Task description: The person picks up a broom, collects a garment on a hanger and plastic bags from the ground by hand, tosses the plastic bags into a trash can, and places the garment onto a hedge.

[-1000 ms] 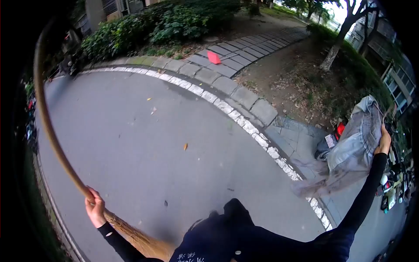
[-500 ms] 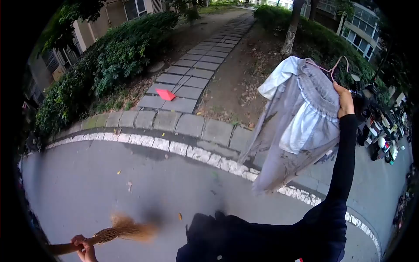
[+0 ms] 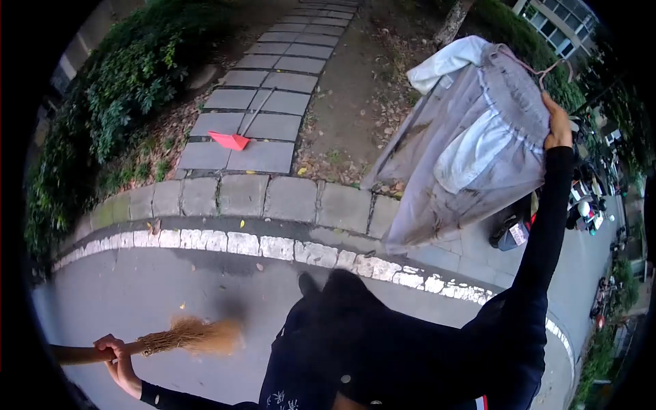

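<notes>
My left hand point(image 3: 119, 363) is closed around the wooden handle of a straw broom point(image 3: 188, 337) at the lower left, close above the bristles, which point right over the road. At the right, my raised right hand point(image 3: 558, 123) grips a pink hanger point(image 3: 540, 70) and the edge of what hangs from it. That is a greyish, sheer garment point(image 3: 471, 143) with a gathered waistband and pale blue-white parts. Brown stains mark its lower part. A red dustpan point(image 3: 230, 141) with a long grey handle lies on the paving slabs ahead.
A stone kerb point(image 3: 242, 195) and a white painted line point(image 3: 219, 241) curve across the road's edge. Bushes point(image 3: 123, 96) stand at the left, a tree trunk point(image 3: 452, 24) at the upper right. Behind my right arm are a dark bin-like object point(image 3: 509, 232) and parked scooters point(image 3: 586, 205).
The garment has swung up and left from the far right, spreading open in front of me. The broom has turned from upright to nearly level. The dustpan and path now appear nearer.
</notes>
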The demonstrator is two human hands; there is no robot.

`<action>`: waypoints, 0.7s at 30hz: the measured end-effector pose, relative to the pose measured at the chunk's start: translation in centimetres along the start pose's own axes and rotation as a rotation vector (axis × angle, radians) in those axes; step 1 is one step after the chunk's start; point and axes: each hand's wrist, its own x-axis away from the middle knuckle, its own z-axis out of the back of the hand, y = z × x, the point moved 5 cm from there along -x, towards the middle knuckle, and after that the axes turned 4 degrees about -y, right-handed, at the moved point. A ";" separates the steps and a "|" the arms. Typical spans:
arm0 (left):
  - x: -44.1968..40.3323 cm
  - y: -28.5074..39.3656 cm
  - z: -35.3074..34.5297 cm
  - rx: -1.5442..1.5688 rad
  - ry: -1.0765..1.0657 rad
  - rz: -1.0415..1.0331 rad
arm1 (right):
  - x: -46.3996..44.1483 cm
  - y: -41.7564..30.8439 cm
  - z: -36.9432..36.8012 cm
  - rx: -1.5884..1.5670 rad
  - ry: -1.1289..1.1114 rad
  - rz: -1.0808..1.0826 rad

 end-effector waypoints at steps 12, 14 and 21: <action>-40.6 -27.4 -8.3 -0.272 -0.103 0.044 | -39.5 9.7 -24.0 -0.128 0.047 -0.047; -46.8 -31.8 -11.2 -0.294 -0.064 0.010 | -49.2 13.0 -24.8 -0.050 0.103 -0.133; -63.6 -51.1 -17.7 -0.232 -0.126 0.207 | -66.4 9.7 -36.8 0.016 0.083 -0.036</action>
